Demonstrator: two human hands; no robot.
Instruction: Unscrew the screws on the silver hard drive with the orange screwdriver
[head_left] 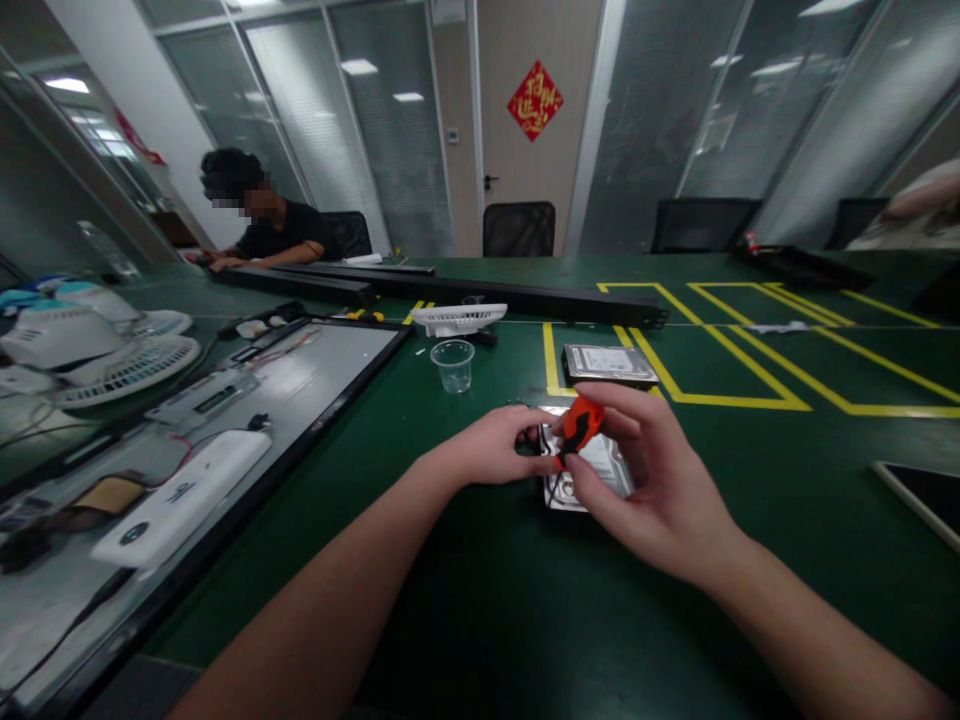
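A silver hard drive (pixel 611 465) lies on the green table in front of me, partly covered by both hands. My left hand (pixel 491 447) grips its left side, fingers curled at the far edge and thumb close to the screwdriver's lower end. In my right hand (pixel 660 480) is an orange and black screwdriver (pixel 583 425), pinched by the handle between thumb and fingers. It is tilted, with its thin dark shaft pointing down at the near left part of the drive. The tip's exact contact cannot be made out. A second hard drive (pixel 609 364) rests just behind.
A clear plastic cup (pixel 454 368) stands left of the drives, near a white fan part (pixel 459 318). A large panel (pixel 330 365) with a white power strip (pixel 184 495) fills the left. Long black bars (pixel 525 300) lie behind; a person (pixel 281 225) sits beyond.
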